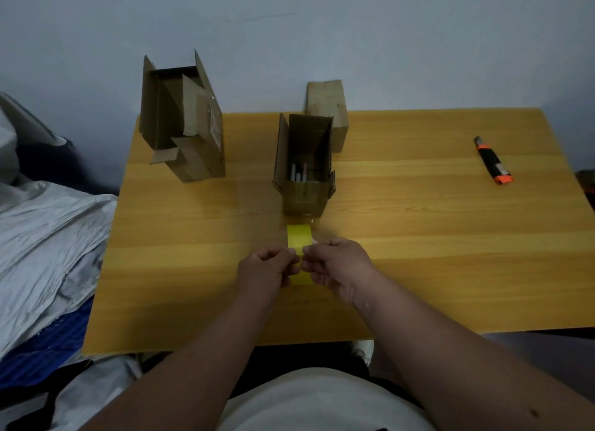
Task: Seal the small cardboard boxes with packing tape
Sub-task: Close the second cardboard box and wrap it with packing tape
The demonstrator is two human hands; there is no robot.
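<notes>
head view: only view given, looks forward and down onto the wooden surface (418, 237)
left hand (267, 271): fingers curled, pinched on the near part of the tape roll (298, 237), left side
right hand (338, 269): fingers curled, pinched on the same roll from the right; fingertips of both hands are almost met over the tape face
tape roll: yellow, held on edge between both hands, far part stuck out beyond the fingers; whether a free end is lifted cannot be told
open small box (304, 170): just beyond the fingers, straight ahead, flaps up, pens (298, 173) seen inside, unsealed
closed small box (328, 112): farther beyond, behind and slightly right of the open one, flaps down; tape on it cannot be told
large open box (183, 121): well ahead and left of the fingers, flaps loose, smaller cardboard piece seen inside
utility knife (492, 161): orange and black, well to the right of the fingers, untouched on the surface
bedding (42, 237): crumpled, grey-white, far left, off the surface
step in hand: judged as the tape end being hunted or picked loose, early in the task
next move calls for: a strip to be peeled off, the flaps of the open small box to be folded shut, the strip to be laid along the seam; the knife is likely needed for the cut
</notes>
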